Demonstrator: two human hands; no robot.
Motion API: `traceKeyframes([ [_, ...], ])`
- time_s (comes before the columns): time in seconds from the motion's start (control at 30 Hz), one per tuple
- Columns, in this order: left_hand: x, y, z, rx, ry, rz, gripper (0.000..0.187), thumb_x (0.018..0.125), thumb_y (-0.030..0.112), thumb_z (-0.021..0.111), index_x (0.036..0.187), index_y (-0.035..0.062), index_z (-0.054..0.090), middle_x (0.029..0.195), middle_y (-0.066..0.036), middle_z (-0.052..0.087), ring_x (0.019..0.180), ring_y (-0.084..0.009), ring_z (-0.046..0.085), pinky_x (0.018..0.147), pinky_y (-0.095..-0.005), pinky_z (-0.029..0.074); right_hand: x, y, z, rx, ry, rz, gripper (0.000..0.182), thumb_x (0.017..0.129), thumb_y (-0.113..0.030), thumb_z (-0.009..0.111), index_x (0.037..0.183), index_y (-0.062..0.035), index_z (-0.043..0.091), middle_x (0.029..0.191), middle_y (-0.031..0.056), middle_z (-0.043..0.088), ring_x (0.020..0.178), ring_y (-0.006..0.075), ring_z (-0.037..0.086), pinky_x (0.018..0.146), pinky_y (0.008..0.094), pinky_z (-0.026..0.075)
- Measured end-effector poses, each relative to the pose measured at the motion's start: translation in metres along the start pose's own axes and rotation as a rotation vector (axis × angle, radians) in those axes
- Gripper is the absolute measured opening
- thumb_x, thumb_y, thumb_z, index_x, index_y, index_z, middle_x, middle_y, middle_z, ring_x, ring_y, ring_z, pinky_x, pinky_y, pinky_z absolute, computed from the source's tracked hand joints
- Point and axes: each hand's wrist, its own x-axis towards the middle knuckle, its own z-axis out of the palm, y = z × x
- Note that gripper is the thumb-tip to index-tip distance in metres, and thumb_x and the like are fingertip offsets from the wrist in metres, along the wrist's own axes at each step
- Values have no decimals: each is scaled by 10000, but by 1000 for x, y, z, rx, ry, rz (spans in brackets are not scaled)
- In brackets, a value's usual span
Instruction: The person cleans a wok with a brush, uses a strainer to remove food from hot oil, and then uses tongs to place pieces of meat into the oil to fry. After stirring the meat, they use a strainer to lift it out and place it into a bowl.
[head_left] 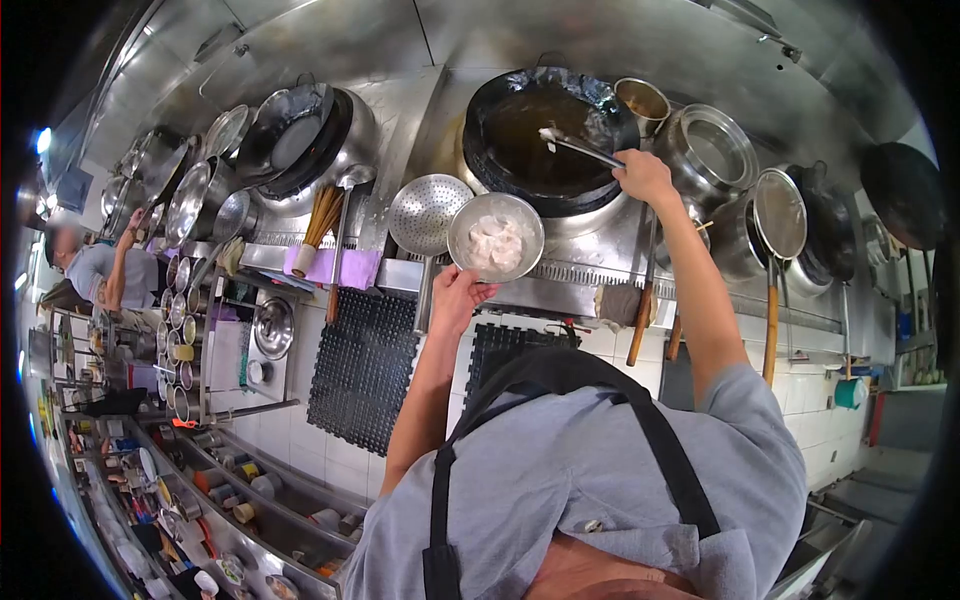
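Note:
My left hand [460,300] is closed on the near rim of a steel bowl [534,262], tilted beside the wok. Pale, wet-looking raw pieces [495,242] lie in the bowl. Over the large black wok [480,155], my right hand [645,178] grips metal tongs [590,152] that reach in from the right. A small whitish piece [549,136] shows at their tip, above the dark oil [530,115] in the wok. Just left of the bowl rests a perforated strainer ladle [418,212], its handle pointing toward me.
A second wok [290,145] stands on the left burner, near a bamboo brush [320,225] and a ladle [355,178]. To the right are steel pots [720,145] and a wood-handled mesh skimmer [780,215]. Another person [115,265] works at far left.

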Motion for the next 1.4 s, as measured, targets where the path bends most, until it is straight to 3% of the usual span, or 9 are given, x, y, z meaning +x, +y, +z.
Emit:
traceKeyframes([
  [0.13, 1, -2, -12, -24, 18, 25, 186, 914, 33, 514, 1071, -58, 548, 922, -194, 676, 740, -278, 711, 659, -346, 595, -11, -17, -11, -28, 96, 87, 374, 857, -253, 640, 1208, -125, 664, 1057, 195, 690, 1013, 368, 655, 893, 467, 507],
  [0.3, -4, 10, -13, 102, 91, 111, 98, 901, 20, 540, 960, -55, 565, 844, -147, 667, 702, -239, 706, 625, -308, 588, -75, -48, -57, 162, -56, -142, 376, 855, -231, 631, 1211, -113, 657, 1005, 208, 690, 975, 381, 655, 875, 465, 506],
  [0.4, 5, 9, -21, 224, 92, 170, 64, 889, 17, 559, 908, -45, 564, 807, -123, 652, 656, -212, 691, 609, -294, 578, -105, -66, -43, 223, -136, -327, 350, 839, -216, 648, 1165, -92, 679, 1010, 183, 694, 963, 378, 642, 850, 456, 495],
  [0.5, 15, 12, -23, 292, 36, 190, 130, 875, 11, 551, 975, -68, 579, 870, -143, 664, 707, -220, 694, 649, -321, 588, -118, -86, -23, 150, -159, -265, 343, 844, -206, 638, 1164, -90, 680, 1007, 185, 690, 956, 384, 634, 849, 455, 488],
  [0.7, 21, 18, -9, 293, 38, 191, 54, 886, 5, 566, 862, -43, 562, 777, -103, 634, 613, -179, 672, 591, -280, 570, -124, -80, -25, 189, -174, -152, 323, 856, -205, 618, 1156, -103, 681, 998, 201, 678, 960, 400, 626, 850, 475, 481],
  [0.87, 20, 23, 2, 263, 14, 170, 55, 886, 4, 561, 898, -48, 574, 774, -96, 636, 631, -190, 683, 600, -285, 573, -133, -87, -23, 142, -147, -161, 324, 868, -212, 612, 1171, -120, 679, 985, 204, 681, 952, 393, 635, 842, 480, 485],
  [1.13, 16, 26, -1, 166, 11, 112, 112, 900, 19, 542, 973, -61, 566, 866, -179, 676, 706, -252, 711, 634, -312, 588, -139, -62, -70, 331, 13, -66, 315, 854, -193, 653, 1161, -134, 693, 978, 182, 696, 870, 365, 659, 793, 440, 503],
  [1.2, 20, 21, -6, 162, 19, 100, 123, 905, 19, 531, 990, -64, 562, 886, -196, 680, 721, -267, 715, 642, -320, 590, -132, -52, -78, 373, 44, -33, 341, 846, -176, 667, 1178, -100, 679, 991, 196, 693, 852, 361, 662, 778, 416, 504],
  [1.4, 17, 15, -12, 77, -21, 25, 176, 907, 34, 562, 1061, -38, 520, 939, -203, 667, 765, -302, 709, 691, -372, 593, -82, -6, -37, 345, 93, -10, 368, 853, -228, 660, 1187, -73, 672, 1045, 208, 690, 939, 372, 666, 853, 424, 503],
])
